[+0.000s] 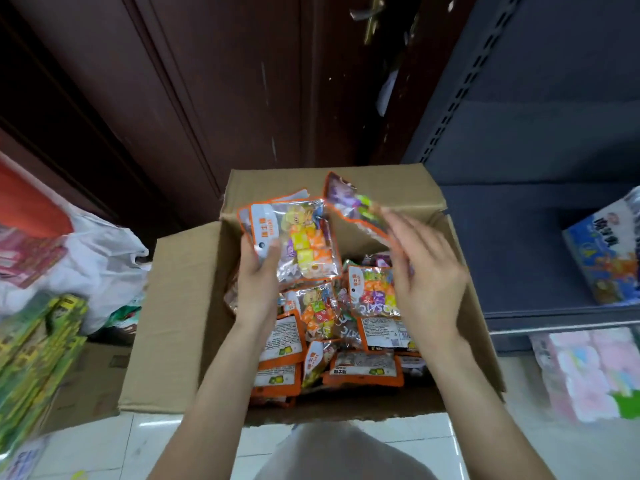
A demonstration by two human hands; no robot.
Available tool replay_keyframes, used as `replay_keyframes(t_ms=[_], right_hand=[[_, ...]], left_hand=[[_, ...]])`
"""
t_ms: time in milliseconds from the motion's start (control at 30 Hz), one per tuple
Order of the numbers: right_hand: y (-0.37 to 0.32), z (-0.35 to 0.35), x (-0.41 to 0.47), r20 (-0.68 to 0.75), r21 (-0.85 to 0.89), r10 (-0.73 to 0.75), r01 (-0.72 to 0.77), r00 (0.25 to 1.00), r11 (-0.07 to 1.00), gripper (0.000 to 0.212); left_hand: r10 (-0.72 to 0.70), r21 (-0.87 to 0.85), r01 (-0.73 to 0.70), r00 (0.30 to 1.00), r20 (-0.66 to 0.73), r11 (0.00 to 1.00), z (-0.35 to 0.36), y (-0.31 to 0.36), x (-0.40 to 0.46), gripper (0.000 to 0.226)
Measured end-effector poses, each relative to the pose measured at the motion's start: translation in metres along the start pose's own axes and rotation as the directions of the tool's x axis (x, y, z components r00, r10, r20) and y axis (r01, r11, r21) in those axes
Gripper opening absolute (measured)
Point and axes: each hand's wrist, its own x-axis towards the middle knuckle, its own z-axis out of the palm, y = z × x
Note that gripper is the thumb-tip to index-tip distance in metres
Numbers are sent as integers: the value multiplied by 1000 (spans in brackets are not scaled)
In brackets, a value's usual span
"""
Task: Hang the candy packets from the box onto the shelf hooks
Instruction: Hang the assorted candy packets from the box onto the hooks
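Open cardboard box (187, 306) sits on pale tiled floor (363, 434), flaps folded out, against a dark wooden door (214, 91). Inside — a loose heap of candy packets (346, 341), orange-bordered, some face up showing a clear window with coloured wrapped cubes, some face down showing a white printed label panel.

Left hand (258, 271) grips a small stack of candy packets (298, 237) held above the box; thumb lies across the white header strip beside the hang hole, fingers behind. Top packet faces the camera: orange edge, transparent front, yellow, orange and purple candies visible.

Right hand (426, 271) holds a single candy packet (353, 206) by its lower edge — blurred, tilted, just right of the stack. Fingers look fairly straight along the packet; exact grip cannot be told through the blur.

Dark grey metal shelf unit (519, 116) stands at right; a blue printed carton (602, 251) rests on its lower shelf. At left: white plastic bag (100, 258), green-yellow boxed goods (38, 344).
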Motion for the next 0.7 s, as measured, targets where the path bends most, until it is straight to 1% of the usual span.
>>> replay_keyframes(t_ms=[67, 100, 167, 233, 333, 400, 433, 467, 500, 567, 600, 633, 700], right_hand=[[-5, 7, -3, -20, -149, -136, 132, 991, 980, 37], [-4, 9, -6, -17, -216, -173, 166, 985, 962, 35], [-2, 10, -13, -11, -291, -193, 182, 981, 939, 40], [1, 8, -20, -16, -337, -206, 189, 978, 922, 39], [-1, 7, -27, -16, -364, -219, 198, 976, 910, 34], [-1, 9, -30, -10, -383, -221, 201, 975, 902, 39], [-2, 9, -32, 0, -394, -220, 202, 976, 897, 43], [-3, 9, -33, 8, -402, -218, 203, 976, 893, 45], [-4, 9, -34, 16, -407, -219, 207, 976, 890, 44], [-6, 8, -36, 47, -398, -233, 233, 971, 887, 43], [-5, 6, -35, 77, -375, -240, 251, 968, 892, 44], [-3, 4, -34, 109, -336, -241, 264, 964, 904, 45], [4, -4, -31, 152, -226, -229, 259, 962, 939, 50]], left_hand=[[-46, -61, 53, 994, 104, 997, 20, 8, -11, 37], [-57, -93, 72, 986, 156, 993, 27, 11, -16, 38], [-92, -155, 128, 971, 222, 980, 35, 17, -23, 38], [-121, -168, 166, 961, 248, 972, 38, 19, -28, 37], [-141, -178, 193, 953, 267, 965, 40, 19, -33, 63], [-161, -225, 225, 949, 273, 948, 39, 21, -36, 81], [-161, -252, 237, 944, 287, 938, 39, 23, -39, 87], [-148, -257, 231, 940, 306, 939, 37, 24, -41, 85], [-131, -243, 218, 935, 329, 945, 37, 23, -43, 76], [-121, -202, 201, 929, 350, 959, 35, 20, -45, 45], [-123, -196, 200, 930, 346, 960, 35, 19, -45, 35], [-126, -197, 202, 931, 344, 959, 36, 17, -44, 29], [-141, -230, 225, 932, 333, 947, 41, 14, -42, 25]])
